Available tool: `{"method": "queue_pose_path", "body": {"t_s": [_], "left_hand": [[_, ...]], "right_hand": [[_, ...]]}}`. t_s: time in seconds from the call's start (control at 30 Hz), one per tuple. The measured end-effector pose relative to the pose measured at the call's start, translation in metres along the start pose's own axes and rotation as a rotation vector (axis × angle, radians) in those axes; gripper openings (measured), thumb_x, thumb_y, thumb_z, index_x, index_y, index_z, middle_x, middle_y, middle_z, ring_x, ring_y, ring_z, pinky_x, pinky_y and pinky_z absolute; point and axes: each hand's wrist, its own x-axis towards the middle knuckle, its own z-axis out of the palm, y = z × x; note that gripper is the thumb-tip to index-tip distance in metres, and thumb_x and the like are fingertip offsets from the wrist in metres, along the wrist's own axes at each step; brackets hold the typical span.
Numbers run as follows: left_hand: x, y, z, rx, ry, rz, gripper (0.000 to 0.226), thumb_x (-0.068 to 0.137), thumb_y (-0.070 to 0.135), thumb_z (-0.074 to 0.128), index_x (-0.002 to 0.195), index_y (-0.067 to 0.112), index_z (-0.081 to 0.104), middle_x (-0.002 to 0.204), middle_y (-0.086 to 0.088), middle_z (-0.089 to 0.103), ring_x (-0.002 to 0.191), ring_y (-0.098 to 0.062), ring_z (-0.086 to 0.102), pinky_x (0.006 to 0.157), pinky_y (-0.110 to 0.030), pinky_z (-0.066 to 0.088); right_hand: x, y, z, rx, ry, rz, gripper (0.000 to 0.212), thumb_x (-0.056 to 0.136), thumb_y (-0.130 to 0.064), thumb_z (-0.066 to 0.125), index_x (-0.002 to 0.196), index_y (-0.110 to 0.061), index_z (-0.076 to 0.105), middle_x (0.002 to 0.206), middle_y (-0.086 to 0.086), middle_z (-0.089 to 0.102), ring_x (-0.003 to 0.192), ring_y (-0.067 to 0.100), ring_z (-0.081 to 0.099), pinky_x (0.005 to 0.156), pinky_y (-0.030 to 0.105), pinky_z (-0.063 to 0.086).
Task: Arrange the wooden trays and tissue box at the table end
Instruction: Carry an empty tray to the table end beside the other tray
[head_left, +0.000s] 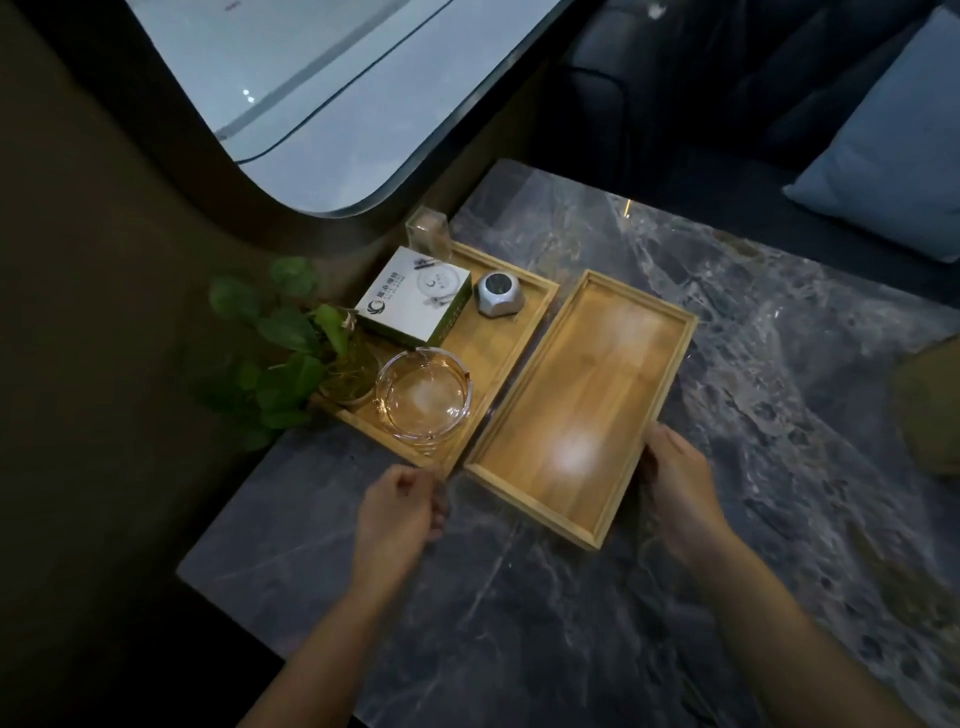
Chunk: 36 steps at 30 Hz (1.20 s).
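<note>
Two wooden trays lie side by side on the dark marble table (571, 623), close to the wall. The left tray (491, 345) carries a white and green tissue box (410, 299), a glass ashtray (423, 397) and a small silver device (496, 293). The right tray (582, 395) is empty. My right hand (675, 478) grips the empty tray's right wall near its near corner, thumb over the rim. My left hand (400, 512) hovers by the near corners of both trays, fingers curled, touching neither.
A green leafy plant (291, 353) in a glass pot stands at the left tray's wall side, and a clear holder (428, 231) at its far end. A curved window (311, 93) rises behind. A sofa with a blue cushion (893, 145) is at the far right.
</note>
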Motion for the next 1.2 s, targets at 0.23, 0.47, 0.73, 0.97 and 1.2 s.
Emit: {"method": "queue_pose_path", "body": {"t_s": [0.23, 0.47, 0.73, 0.97, 1.2], "left_hand": [[-0.02, -0.013, 0.021, -0.452, -0.346, -0.327, 0.04, 0.081, 0.034, 0.066, 0.112, 0.013, 0.053, 0.107, -0.017, 0.065, 0.09, -0.028, 0.07, 0.072, -0.038, 0.061], [-0.019, 0.002, 0.043, -0.649, -0.302, -0.345, 0.055, 0.08, 0.025, 0.068, 0.129, 0.022, 0.044, 0.12, -0.009, 0.061, 0.104, -0.027, 0.064, 0.077, -0.048, 0.059], [-0.02, 0.0, 0.04, -0.751, -0.22, -0.357, 0.026, 0.082, 0.011, 0.065, 0.107, 0.016, 0.059, 0.113, -0.009, 0.067, 0.095, -0.021, 0.069, 0.06, -0.037, 0.061], [-0.014, -0.007, 0.031, -0.688, -0.171, -0.294, 0.035, 0.082, 0.007, 0.065, 0.105, 0.03, 0.054, 0.121, -0.007, 0.06, 0.104, -0.026, 0.064, 0.069, -0.044, 0.061], [-0.014, -0.004, 0.034, -0.679, -0.174, -0.355, 0.03, 0.084, 0.01, 0.062, 0.114, 0.007, 0.062, 0.116, -0.012, 0.067, 0.105, -0.028, 0.065, 0.076, -0.047, 0.06]], "right_hand": [[0.063, -0.063, -0.016, 0.008, 0.078, -0.123, 0.021, 0.089, -0.033, 0.051, 0.083, -0.019, 0.064, 0.084, 0.002, 0.067, 0.084, 0.02, 0.063, 0.077, 0.033, 0.052], [0.095, -0.092, -0.015, -0.059, 0.061, -0.112, 0.024, 0.094, -0.034, 0.044, 0.083, -0.021, 0.061, 0.067, -0.001, 0.071, 0.061, 0.014, 0.067, 0.045, 0.022, 0.053], [0.104, -0.086, -0.009, -0.112, 0.042, -0.093, 0.021, 0.096, -0.025, 0.04, 0.103, -0.016, 0.057, 0.097, 0.006, 0.063, 0.088, 0.02, 0.062, 0.074, 0.036, 0.054], [0.099, -0.082, 0.005, -0.093, 0.022, -0.103, 0.02, 0.095, -0.02, 0.038, 0.085, -0.022, 0.056, 0.083, -0.001, 0.06, 0.078, 0.014, 0.059, 0.065, 0.03, 0.05], [0.102, -0.08, 0.003, -0.088, 0.014, -0.112, 0.019, 0.095, -0.023, 0.038, 0.094, -0.022, 0.057, 0.087, -0.001, 0.062, 0.082, 0.014, 0.061, 0.071, 0.032, 0.052]]}}
